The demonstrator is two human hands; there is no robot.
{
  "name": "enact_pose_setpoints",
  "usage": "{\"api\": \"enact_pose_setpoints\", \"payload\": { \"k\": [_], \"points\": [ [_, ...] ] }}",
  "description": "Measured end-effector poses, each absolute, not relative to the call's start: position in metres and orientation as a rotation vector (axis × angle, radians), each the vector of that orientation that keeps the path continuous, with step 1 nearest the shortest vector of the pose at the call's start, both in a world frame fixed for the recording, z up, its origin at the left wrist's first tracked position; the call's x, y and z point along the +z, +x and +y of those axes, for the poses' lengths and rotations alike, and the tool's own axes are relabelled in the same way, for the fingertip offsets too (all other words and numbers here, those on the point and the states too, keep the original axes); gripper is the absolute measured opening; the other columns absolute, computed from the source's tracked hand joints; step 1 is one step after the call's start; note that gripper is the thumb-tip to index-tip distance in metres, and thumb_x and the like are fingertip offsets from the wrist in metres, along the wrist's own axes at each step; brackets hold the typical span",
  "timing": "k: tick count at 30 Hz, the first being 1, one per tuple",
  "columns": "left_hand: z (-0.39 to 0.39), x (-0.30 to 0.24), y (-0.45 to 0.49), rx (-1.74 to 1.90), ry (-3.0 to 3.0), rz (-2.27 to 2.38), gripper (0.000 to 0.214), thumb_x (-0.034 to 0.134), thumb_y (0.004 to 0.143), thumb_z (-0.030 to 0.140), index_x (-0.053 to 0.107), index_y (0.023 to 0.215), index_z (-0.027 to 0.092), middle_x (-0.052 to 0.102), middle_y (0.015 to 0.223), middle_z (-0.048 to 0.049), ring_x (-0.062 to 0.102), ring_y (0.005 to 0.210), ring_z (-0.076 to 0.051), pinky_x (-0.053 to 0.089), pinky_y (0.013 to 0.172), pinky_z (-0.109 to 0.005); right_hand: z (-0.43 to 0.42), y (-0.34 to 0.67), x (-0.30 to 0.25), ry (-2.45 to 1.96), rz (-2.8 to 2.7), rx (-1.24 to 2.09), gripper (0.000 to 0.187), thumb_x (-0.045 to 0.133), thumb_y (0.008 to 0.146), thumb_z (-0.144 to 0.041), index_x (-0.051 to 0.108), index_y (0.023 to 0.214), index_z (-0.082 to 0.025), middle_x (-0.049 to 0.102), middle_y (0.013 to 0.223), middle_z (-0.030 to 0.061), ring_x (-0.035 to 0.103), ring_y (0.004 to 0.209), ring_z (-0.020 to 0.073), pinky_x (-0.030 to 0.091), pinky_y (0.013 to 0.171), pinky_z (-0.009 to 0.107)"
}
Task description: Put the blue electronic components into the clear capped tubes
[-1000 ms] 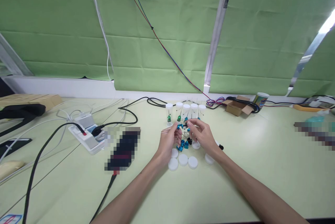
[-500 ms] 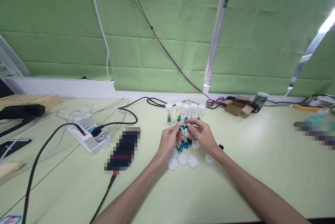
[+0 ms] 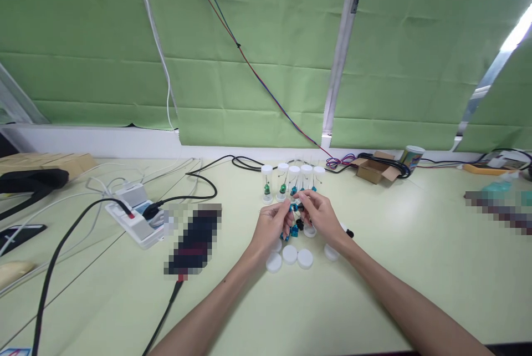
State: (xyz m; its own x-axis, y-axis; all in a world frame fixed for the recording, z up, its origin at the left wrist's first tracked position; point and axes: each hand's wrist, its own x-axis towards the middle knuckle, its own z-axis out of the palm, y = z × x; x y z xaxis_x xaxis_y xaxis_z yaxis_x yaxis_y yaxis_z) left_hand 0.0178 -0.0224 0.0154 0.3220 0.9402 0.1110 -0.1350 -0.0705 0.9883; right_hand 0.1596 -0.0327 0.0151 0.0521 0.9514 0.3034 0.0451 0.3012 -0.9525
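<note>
A small blue component [image 3: 295,207] is pinched between the fingertips of the left hand [image 3: 272,224] and the right hand [image 3: 319,215], which meet above the table [image 3: 415,267]; both hands are closed on it with fingers curled. Just below the hands, more blue components [image 3: 292,231] and a black one [image 3: 300,224] lie in a loose heap. Behind the hands, a row of five clear vials [image 3: 293,181] with white caps is stood upright; green pieces are seen in the two left vials, blue in those beside them. Loose white caps [image 3: 290,254] are laid on the table near the wrists. A white power strip [image 3: 133,215] lies well to the left.
</note>
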Motion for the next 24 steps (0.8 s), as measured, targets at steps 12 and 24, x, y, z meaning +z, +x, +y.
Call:
{"api": "enact_pose_setpoints", "payload": {
  "k": [12, 24],
  "points": [
    [-0.024, 0.017, 0.018, 1.089, 1.246, 0.799, 0.045, 0.058, 0.078, 0.055, 0.056, 0.057, 0.014, 0.053, 0.053, -0.0005, 0.045, 0.041, -0.008, 0.034, 0.040, -0.021, -0.033, 0.158, 0.017, -1.021, -1.255, 0.887, 0.043, 0.052, 0.084, -0.057, 0.061, 0.084, -0.015, 0.044, 0.048, -0.0059, 0.040, 0.034, 0.0075, 0.028, 0.033, 0.020],
    [-0.026, 0.022, 0.016, 1.153, 1.096, 0.831, 0.042, 0.065, 0.072, 0.052, 0.057, 0.057, 0.014, 0.051, 0.052, 0.0000, 0.046, 0.041, -0.008, 0.035, 0.039, -0.020, -0.039, 0.158, 0.020, -0.940, -1.388, 0.887, 0.031, 0.062, 0.081, -0.043, 0.063, 0.099, -0.018, 0.063, 0.082, 0.0055, 0.054, 0.052, 0.0115, 0.038, 0.038, 0.022]
  ]
}}
